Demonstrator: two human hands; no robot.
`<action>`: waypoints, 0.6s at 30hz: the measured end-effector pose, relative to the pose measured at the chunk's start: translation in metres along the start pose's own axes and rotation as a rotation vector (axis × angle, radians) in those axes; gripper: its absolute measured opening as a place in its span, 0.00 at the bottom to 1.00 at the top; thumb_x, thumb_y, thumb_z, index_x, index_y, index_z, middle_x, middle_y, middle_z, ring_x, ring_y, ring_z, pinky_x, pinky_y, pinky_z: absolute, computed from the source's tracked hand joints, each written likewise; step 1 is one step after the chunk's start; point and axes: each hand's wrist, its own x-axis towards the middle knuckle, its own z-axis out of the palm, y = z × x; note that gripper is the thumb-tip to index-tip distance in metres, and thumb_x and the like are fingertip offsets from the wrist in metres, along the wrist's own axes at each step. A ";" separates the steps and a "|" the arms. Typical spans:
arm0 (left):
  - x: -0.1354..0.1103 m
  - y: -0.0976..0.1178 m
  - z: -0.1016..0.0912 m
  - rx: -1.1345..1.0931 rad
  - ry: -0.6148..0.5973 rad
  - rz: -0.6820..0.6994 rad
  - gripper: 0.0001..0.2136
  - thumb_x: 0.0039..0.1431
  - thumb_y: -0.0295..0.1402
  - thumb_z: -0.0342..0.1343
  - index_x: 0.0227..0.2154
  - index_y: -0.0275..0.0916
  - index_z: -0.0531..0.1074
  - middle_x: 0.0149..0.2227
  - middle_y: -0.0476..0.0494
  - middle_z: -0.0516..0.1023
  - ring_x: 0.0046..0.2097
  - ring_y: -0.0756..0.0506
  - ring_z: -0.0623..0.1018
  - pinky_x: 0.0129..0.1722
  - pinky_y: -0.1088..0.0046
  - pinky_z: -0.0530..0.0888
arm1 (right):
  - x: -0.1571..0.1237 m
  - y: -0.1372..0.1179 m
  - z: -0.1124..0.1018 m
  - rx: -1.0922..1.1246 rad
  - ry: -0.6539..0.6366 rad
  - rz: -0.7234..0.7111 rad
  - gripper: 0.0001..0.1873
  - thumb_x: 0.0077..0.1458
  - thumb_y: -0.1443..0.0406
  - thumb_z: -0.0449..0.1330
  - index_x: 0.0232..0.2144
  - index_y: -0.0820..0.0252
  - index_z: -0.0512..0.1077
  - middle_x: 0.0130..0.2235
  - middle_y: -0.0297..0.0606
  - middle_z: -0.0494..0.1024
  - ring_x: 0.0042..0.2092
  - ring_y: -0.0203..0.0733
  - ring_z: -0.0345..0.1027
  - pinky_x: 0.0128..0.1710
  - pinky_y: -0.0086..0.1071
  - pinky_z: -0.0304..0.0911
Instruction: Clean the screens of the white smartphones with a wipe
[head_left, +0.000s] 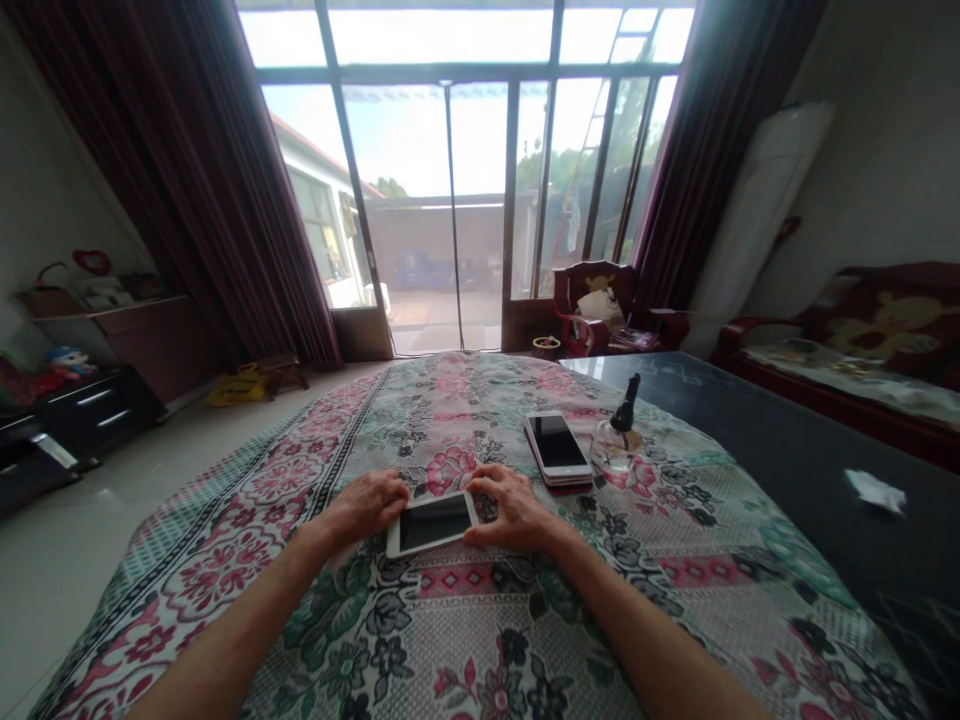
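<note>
A white phone (433,522) with a dark screen lies flat on the flowered cloth (465,620), held between both hands. My left hand (367,505) grips its left end with curled fingers. My right hand (508,508) pinches its right end, fingers bent over the top corner. A short way beyond, to the right, a stack of two more phones (556,446) lies on the cloth. Beside that stack stands a small clear glass bottle with a black spout (621,430).
The cloth covers part of a dark glass table (795,470); a crumpled white scrap (870,490) lies on the bare right part. Red wooden chair (596,305) and sofa (862,340) stand beyond, a dark cabinet (82,410) at the left, sliding glass doors ahead.
</note>
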 end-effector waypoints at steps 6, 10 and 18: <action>0.009 0.009 0.000 0.027 0.001 0.004 0.11 0.58 0.30 0.47 0.29 0.40 0.74 0.31 0.47 0.73 0.32 0.48 0.74 0.33 0.76 0.66 | -0.003 -0.009 0.004 -0.044 0.042 -0.177 0.35 0.40 0.53 0.66 0.52 0.52 0.64 0.53 0.38 0.67 0.55 0.49 0.56 0.55 0.43 0.47; 0.019 0.022 0.002 0.046 0.015 0.005 0.11 0.59 0.31 0.46 0.30 0.40 0.74 0.32 0.45 0.73 0.33 0.48 0.74 0.33 0.75 0.66 | -0.002 -0.014 0.007 -0.021 0.054 -0.198 0.32 0.41 0.55 0.66 0.50 0.54 0.65 0.49 0.38 0.69 0.52 0.47 0.58 0.54 0.41 0.49; 0.024 0.023 0.000 0.036 0.017 0.004 0.10 0.58 0.30 0.47 0.29 0.39 0.73 0.32 0.45 0.73 0.34 0.47 0.74 0.35 0.75 0.67 | -0.002 -0.014 0.008 0.039 0.091 -0.165 0.33 0.39 0.59 0.68 0.48 0.56 0.64 0.47 0.38 0.69 0.50 0.46 0.60 0.53 0.39 0.50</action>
